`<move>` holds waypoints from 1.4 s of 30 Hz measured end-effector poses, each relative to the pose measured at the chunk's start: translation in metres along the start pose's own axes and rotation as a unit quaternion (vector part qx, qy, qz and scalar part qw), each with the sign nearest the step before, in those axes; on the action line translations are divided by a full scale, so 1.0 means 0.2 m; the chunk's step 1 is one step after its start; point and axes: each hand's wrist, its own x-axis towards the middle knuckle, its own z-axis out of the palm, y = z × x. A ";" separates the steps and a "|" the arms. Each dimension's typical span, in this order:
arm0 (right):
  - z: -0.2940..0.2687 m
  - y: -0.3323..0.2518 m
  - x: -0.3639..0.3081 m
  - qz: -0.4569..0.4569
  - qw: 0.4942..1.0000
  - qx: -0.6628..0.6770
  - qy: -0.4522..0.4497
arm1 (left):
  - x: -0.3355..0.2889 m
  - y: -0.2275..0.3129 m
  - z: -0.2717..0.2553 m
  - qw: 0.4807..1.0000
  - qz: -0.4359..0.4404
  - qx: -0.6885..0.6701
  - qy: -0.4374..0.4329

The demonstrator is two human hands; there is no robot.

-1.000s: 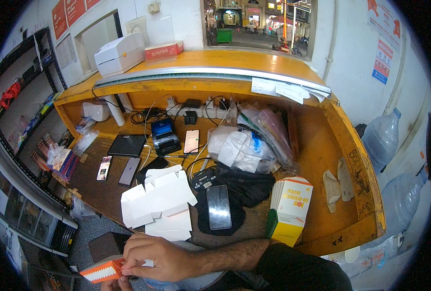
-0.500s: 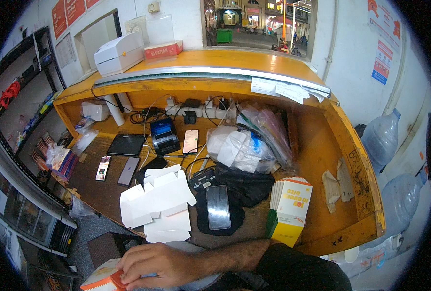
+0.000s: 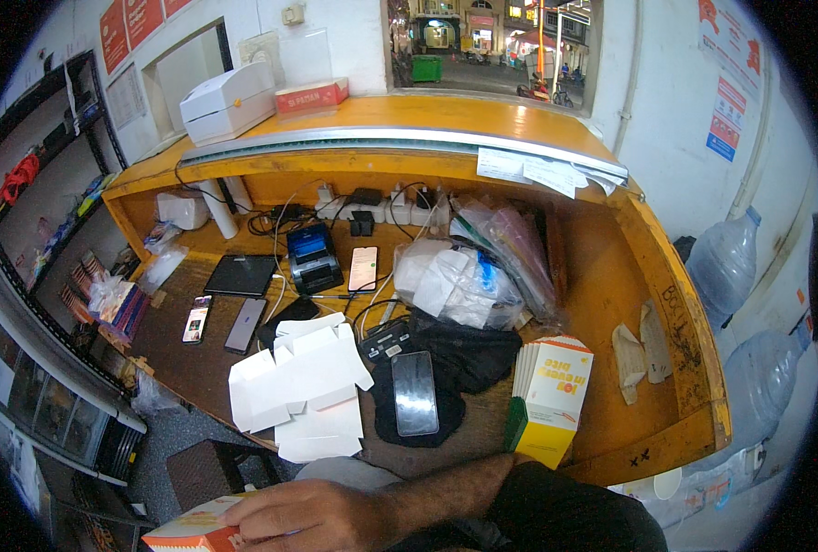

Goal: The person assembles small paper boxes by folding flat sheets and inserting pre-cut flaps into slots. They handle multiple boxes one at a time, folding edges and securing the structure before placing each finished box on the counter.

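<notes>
My right forearm reaches across the lower edge from the right. At the lower left my right hand (image 3: 308, 515) is closed on a small folded carton box (image 3: 197, 523), white and yellow with an orange-red zigzag band. The lower part of the box is cut off by the picture's edge. My left hand is not in view. Beyond the right hand, unfolded white carton blanks (image 3: 321, 391) lie overlapping on the desk. A stack of flat printed cartons (image 3: 553, 391), white, yellow and green, stands on the desk to the right of my forearm.
A dark phone (image 3: 414, 394) lies on black cloth (image 3: 469, 354). Two more phones (image 3: 245, 326), a tablet (image 3: 240, 275) and a small blue-black printer (image 3: 314, 258) sit farther back, among cables. Clear plastic bags (image 3: 459, 281) are heaped at centre. A dark woven stool (image 3: 206, 469) stands left.
My right hand and the carton box have shifted slightly down; the box has turned a little flatter and more of its side shows. The things on the desk are unmoved.
</notes>
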 end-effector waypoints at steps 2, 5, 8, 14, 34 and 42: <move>0.00 0.02 -0.01 -0.010 1.000 -0.022 0.014 | -0.01 0.04 0.03 1.000 -0.014 -0.001 0.017; 0.01 0.00 -0.01 0.037 0.998 -0.027 0.050 | 0.00 0.07 0.11 0.988 0.119 -0.099 -0.028; -0.12 -0.05 0.07 0.011 0.995 -0.057 -0.080 | -0.07 0.08 0.07 0.991 0.117 0.058 0.011; -0.04 -0.06 0.10 0.110 0.989 -0.049 -0.086 | 0.03 0.27 0.16 0.968 0.090 0.027 0.231; 0.12 0.05 -0.17 0.300 0.952 -0.054 -0.013 | 0.06 0.03 0.24 0.848 0.346 0.402 0.015; 0.04 0.05 -0.15 0.214 0.947 -0.220 -0.093 | 0.06 0.12 0.28 0.863 0.234 0.445 0.036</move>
